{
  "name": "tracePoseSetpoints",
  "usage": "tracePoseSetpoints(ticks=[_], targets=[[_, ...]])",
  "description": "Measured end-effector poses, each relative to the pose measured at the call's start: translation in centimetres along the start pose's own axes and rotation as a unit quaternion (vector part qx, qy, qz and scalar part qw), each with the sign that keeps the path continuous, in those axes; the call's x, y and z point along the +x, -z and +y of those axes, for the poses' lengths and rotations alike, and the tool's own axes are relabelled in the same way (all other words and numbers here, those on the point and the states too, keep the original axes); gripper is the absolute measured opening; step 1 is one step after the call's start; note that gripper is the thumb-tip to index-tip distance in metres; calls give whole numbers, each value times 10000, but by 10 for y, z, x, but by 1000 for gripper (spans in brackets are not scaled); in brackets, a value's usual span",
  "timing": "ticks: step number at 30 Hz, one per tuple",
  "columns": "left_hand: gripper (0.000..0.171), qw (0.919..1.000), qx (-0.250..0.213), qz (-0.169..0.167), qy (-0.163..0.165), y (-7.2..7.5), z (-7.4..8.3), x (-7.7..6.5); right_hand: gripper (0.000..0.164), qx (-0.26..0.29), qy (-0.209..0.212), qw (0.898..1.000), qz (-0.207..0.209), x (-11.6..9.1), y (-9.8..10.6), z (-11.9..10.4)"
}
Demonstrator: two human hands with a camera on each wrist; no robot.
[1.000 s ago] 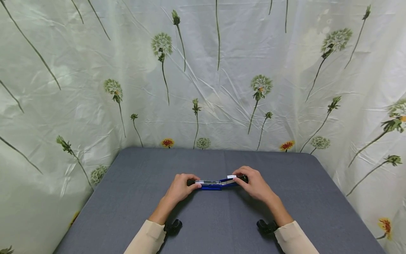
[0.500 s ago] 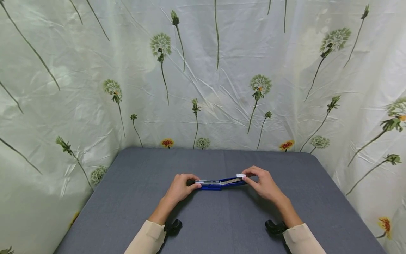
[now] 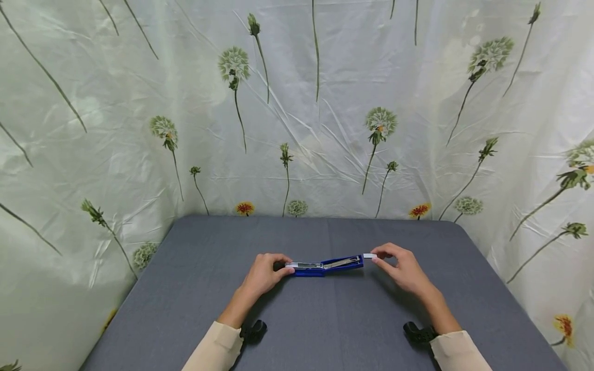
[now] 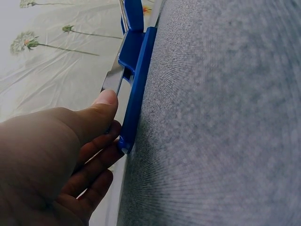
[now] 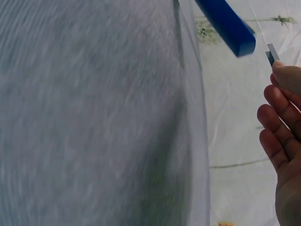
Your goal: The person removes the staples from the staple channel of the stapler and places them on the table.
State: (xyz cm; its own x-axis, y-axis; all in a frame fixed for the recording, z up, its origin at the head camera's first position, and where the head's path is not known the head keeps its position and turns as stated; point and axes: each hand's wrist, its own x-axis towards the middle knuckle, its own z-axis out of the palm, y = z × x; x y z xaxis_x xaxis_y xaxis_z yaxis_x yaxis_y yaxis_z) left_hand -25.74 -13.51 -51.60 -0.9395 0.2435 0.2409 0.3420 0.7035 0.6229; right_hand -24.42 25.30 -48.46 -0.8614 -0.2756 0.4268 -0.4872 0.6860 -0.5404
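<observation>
A blue stapler [image 3: 342, 264] lies swung wide open over the table, its top part tilted up to the right and its metal staple channel [image 3: 303, 266] facing up on the left. My left hand [image 3: 263, 273] pinches the channel's left end between thumb and fingers. In the left wrist view, the thumb [image 4: 107, 98] presses on the metal, with the blue base [image 4: 138, 96] beneath. My right hand [image 3: 402, 265] pinches a short silver strip of staples [image 3: 369, 255] just beyond the stapler's raised right end. A U-shaped profile shows on that strip [image 5: 271, 54] in the right wrist view, apart from the stapler.
The grey cloth-covered table [image 3: 297, 324] extends around both hands. Behind it hangs a pale curtain [image 3: 297, 103] with dandelion prints. A black wrist mount [image 3: 254, 331] sits on the left wrist, and another black mount [image 3: 417, 332] on the right.
My right hand has moved to the right with the staple strip, from over the stapler's raised part to past its end. The left hand and the stapler have stayed nearly still.
</observation>
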Motion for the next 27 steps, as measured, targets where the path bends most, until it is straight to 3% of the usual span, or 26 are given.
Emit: tracePoseSetpoints(ticks=[14,27], targets=[[16,9999,0,37,-97,1,0,-1,10,-190,-446,9983,-316,-21,12,25],[17,9999,33,54,-150,0,-1,-1,10,-160,-344,9966,-736,-23,7,34]])
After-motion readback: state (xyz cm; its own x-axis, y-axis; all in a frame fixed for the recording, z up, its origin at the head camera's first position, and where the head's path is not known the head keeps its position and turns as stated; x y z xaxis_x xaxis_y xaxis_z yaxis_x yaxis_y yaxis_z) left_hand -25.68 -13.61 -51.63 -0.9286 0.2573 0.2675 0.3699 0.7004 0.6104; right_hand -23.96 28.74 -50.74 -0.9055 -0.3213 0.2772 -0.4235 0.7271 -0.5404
